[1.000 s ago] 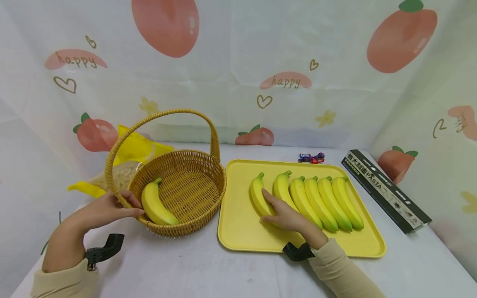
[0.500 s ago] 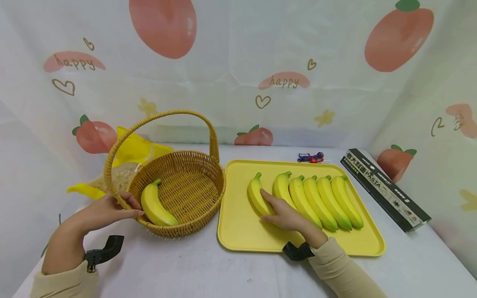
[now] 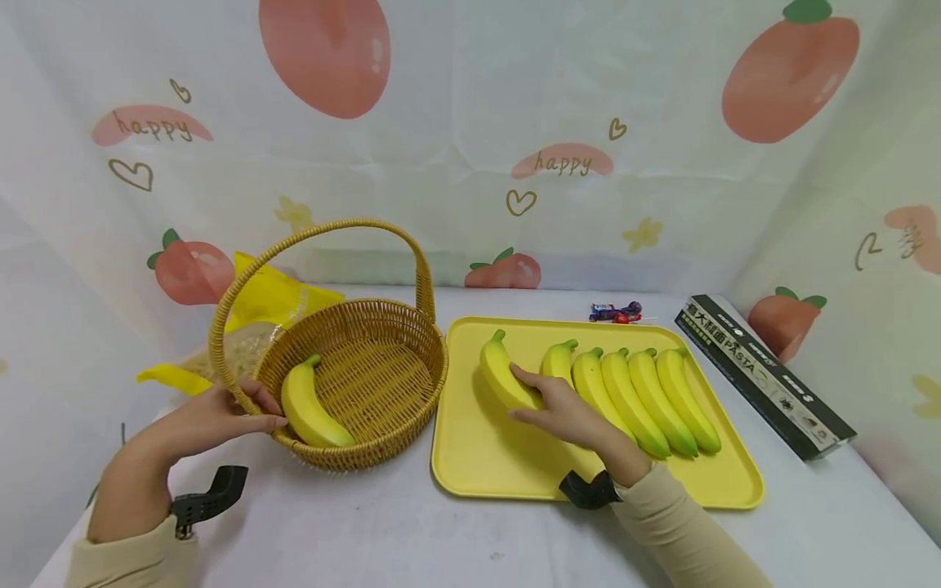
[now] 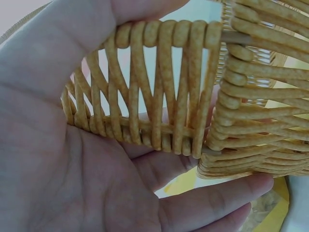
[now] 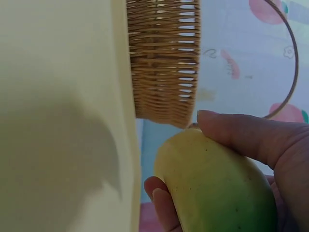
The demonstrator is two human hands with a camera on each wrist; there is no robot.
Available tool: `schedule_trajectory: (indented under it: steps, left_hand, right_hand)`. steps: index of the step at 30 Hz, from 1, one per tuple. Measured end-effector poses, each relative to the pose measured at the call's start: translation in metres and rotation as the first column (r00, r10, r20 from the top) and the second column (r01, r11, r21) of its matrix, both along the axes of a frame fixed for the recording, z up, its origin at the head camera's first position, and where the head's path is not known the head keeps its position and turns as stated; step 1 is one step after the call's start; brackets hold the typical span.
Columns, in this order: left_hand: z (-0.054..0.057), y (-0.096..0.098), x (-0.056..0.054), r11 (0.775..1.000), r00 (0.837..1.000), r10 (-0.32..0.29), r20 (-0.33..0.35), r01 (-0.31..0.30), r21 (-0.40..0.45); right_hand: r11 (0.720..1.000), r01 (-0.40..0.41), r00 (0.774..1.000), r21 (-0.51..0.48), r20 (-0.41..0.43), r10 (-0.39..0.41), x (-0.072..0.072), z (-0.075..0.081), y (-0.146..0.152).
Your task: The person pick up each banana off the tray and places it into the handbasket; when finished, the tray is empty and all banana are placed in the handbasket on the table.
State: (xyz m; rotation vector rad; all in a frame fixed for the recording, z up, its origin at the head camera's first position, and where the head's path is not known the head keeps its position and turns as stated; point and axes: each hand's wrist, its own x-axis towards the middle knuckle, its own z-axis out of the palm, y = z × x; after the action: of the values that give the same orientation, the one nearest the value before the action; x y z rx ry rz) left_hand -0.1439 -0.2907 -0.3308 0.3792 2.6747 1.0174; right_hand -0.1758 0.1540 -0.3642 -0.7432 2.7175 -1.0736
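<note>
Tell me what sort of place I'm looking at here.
Probably a staged tabletop set rather than a working kitchen: a white, fruit-printed fabric backdrop hangs behind a white cloth-covered table, where a round tan wicker basket and a rectangular yellow tray sit side by side.

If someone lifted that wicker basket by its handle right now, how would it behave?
The wicker basket is probably light for its size, given its open weave. Its handle seems fairly stiff, standing in a smooth arch. It might tip left, as its banana lies off-centre on that side.
</note>
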Motion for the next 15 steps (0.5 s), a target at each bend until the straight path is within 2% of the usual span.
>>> schedule_trajectory:
  steps: [4, 11, 15]
  left_hand:
    - [0.000, 0.000, 0.000, 1.000, 1.000, 0.002, 0.007, -0.002, 0.017]
    - [0.000, 0.001, 0.001, 1.000, 1.000, 0.004, 0.008, -0.004, 0.012]
    - [0.001, 0.001, 0.001, 1.000, 1.000, 0.000, 0.001, 0.000, 0.007]
  right_hand:
    - [0.999, -0.020, 0.999, -0.027, 0.040, 0.021, 0.000, 0.012, -0.004]
    - [0.990, -0.132, 0.991, -0.053, 0.009, 0.133, -0.005, 0.031, -0.015]
    - [0.986, -0.161, 0.987, -0.052, -0.001, 0.161, -0.006, 0.039, -0.023]
